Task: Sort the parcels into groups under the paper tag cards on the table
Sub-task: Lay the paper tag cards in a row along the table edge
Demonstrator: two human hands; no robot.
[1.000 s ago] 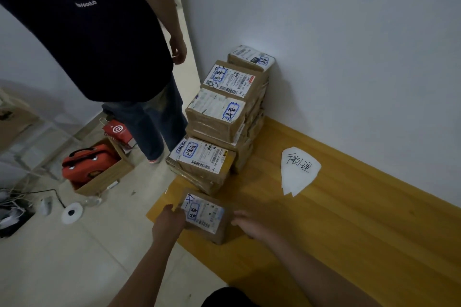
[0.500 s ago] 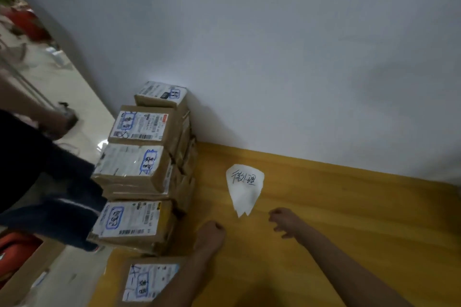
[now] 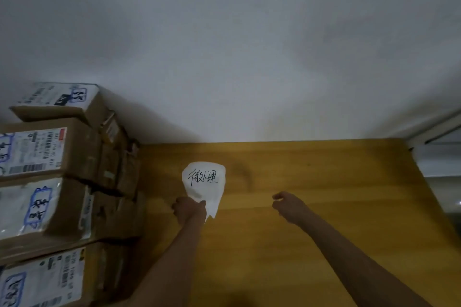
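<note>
A white paper tag card (image 3: 204, 182) with black handwriting lies on the wooden table (image 3: 324, 207) near the wall. My left hand (image 3: 189, 209) pinches the card's lower left edge, fingers curled. My right hand (image 3: 289, 205) hovers just over the table to the card's right, fingers loosely curled and holding nothing. Several brown cardboard parcels (image 3: 57, 179) with white shipping labels and blue marker writing are stacked at the table's left end, against the wall.
A white wall (image 3: 249, 57) runs along the table's far edge. The table's right edge (image 3: 429, 187) drops off beside a pale frame or ledge at far right.
The view swung right, away from the floor and the standing person. My left hand left the small parcel at the table's corner and took hold of the tag card. My right hand moved right.
</note>
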